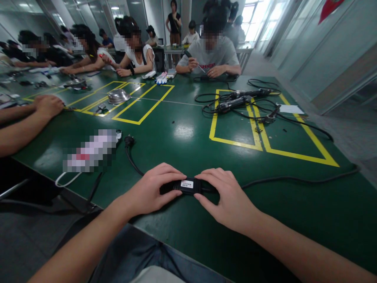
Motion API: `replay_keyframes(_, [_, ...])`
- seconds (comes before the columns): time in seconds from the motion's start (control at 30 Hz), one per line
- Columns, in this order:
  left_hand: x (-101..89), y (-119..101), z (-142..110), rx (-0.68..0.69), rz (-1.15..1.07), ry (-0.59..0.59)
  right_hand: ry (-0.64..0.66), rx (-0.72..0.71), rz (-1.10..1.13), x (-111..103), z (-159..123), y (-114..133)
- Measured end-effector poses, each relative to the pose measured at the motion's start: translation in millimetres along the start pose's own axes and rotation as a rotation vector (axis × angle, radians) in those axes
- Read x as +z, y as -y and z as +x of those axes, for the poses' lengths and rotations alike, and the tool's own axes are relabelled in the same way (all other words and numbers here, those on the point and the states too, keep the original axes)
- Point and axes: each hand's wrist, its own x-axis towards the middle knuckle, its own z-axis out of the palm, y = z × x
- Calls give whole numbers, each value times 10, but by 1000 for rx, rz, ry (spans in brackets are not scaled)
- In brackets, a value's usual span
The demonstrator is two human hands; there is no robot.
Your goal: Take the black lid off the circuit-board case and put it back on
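Note:
A small black in-line box [191,191] with a white printed label lies at the table's near edge. My left hand [154,186] pinches its left end between thumb and fingers. At the other end, my right hand [228,198] grips the box the same way. A black power cord [294,179] runs from the box out to the right. On the left, the cord passes behind my left hand and ends in a black plug [129,140] resting on the green table [176,149]. My palms hide parts of the cord.
Black corded hand tools [235,103] lie within yellow tape at the right. A metal bowl [118,96] stands at centre left, and a blurred-out phone-like object [91,151] with a white strap lies nearer. Another person's hands [48,106] rest at left; several people sit opposite.

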Motion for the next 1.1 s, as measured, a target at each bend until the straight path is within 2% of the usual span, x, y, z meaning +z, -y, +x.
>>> replay_keyframes(0.3, [14, 42, 10, 85, 43, -40, -5, -21, -2, -5, -2, -18])
replay_keyframes(0.63, [3, 41, 46, 69, 22, -21, -21, -16, -16, 27, -3, -21])
replay_keyframes(0.7, [4, 34, 54, 74, 23, -71, -52, -15, -8, 29, -1, -18])
replay_keyframes(0.77, [8, 40, 73, 48, 42, -168, -109, -6, 8, 19, 2, -14])
replay_keyframes(0.87, [38, 94, 125, -60, 116, -285, -175, 1, 32, -2, 6, -8])
replay_keyframes(1.0, [96, 197, 204, -170, 166, -193, -155, -25, 12, -2, 11, -7])
replay_keyframes(1.1, [94, 201, 204, -140, 227, -170, -126, -31, 3, 22, 14, -17])
